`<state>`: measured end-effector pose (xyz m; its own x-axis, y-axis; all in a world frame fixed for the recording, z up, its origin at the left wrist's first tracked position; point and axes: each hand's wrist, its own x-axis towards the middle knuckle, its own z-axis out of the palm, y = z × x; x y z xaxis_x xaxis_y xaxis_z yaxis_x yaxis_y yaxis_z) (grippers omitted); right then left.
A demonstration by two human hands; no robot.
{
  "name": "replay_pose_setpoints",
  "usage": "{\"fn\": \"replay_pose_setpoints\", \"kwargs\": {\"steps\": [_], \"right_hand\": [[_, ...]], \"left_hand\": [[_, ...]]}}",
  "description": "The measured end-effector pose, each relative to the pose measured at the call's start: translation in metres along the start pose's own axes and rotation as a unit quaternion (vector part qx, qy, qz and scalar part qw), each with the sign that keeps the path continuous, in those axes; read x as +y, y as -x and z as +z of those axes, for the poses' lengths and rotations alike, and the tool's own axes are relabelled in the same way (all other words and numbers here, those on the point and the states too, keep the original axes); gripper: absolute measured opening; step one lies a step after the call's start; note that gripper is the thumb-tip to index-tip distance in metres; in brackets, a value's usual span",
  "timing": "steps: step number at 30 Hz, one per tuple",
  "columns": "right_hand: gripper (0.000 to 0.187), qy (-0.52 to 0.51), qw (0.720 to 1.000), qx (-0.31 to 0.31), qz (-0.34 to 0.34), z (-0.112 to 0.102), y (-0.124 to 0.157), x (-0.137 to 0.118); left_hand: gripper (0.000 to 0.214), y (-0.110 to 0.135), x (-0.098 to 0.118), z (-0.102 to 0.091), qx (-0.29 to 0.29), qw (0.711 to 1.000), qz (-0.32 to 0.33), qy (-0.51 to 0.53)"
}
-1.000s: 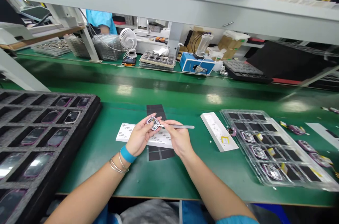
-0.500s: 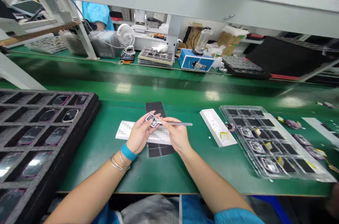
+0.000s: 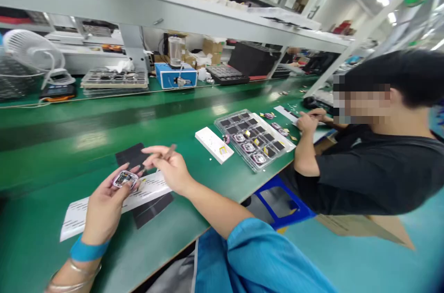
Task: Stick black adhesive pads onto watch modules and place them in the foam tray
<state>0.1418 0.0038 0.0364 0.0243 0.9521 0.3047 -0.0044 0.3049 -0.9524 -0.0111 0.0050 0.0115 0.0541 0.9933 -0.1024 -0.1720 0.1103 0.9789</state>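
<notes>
My left hand (image 3: 104, 205) is closed around a small rounded device casing (image 3: 124, 179) with a pink edge, held face up above the green bench. My right hand (image 3: 169, 168) pinches slim metal tweezers (image 3: 169, 151) just right of the casing, with the tip pointing towards it. Under both hands lie a white printed paper strip (image 3: 79, 214) and a black sheet (image 3: 133, 156).
A white block (image 3: 213, 144) and a clear compartment tray (image 3: 251, 138) with several parts sit to the right. A co-worker in a black shirt (image 3: 374, 168) sits at the bench's right end, hands on the table. A blue box (image 3: 175, 76), a fan (image 3: 33, 55) and trays line the far side.
The view has swung sharply right, so the foam tray on the left is out of sight and a co-worker has come into view. My hands still hold the casing and tweezers.
</notes>
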Motion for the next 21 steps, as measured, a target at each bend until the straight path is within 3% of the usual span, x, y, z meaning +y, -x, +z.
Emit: {"fn": "replay_pose_setpoints", "kwargs": {"steps": [2,5,7,13,15,17,19,21], "right_hand": [[0.017,0.115,0.993,-0.007,0.009,-0.001,0.009,-0.004],[0.043,0.226,0.973,-0.024,0.029,-0.001,0.028,0.001],[0.049,0.248,0.968,-0.012,0.034,-0.002,0.041,0.007],[0.037,0.200,0.977,0.073,0.000,-0.022,0.058,0.019],[0.036,0.164,0.980,0.114,0.009,-0.047,0.057,0.016],[0.038,0.125,0.980,0.150,0.028,-0.089,0.054,0.005],[0.043,0.131,0.970,0.204,0.015,-0.145,0.050,-0.013],[0.050,0.217,0.937,0.275,0.002,-0.208,0.047,-0.036]], "left_hand": [[0.086,0.002,-0.007,0.001,-0.024,0.997,0.016,-0.071],[0.110,0.008,-0.018,0.004,-0.072,0.985,0.034,-0.155],[0.109,0.013,-0.025,0.008,-0.090,0.977,0.040,-0.191],[0.104,0.028,-0.039,0.020,-0.181,0.956,0.091,-0.214],[0.100,0.030,-0.038,0.020,-0.205,0.937,0.136,-0.247],[0.095,0.030,-0.033,0.019,-0.185,0.917,0.188,-0.299],[0.090,0.028,-0.026,0.016,-0.128,0.903,0.230,-0.340],[0.086,0.025,-0.020,0.013,-0.074,0.900,0.249,-0.350]]}}
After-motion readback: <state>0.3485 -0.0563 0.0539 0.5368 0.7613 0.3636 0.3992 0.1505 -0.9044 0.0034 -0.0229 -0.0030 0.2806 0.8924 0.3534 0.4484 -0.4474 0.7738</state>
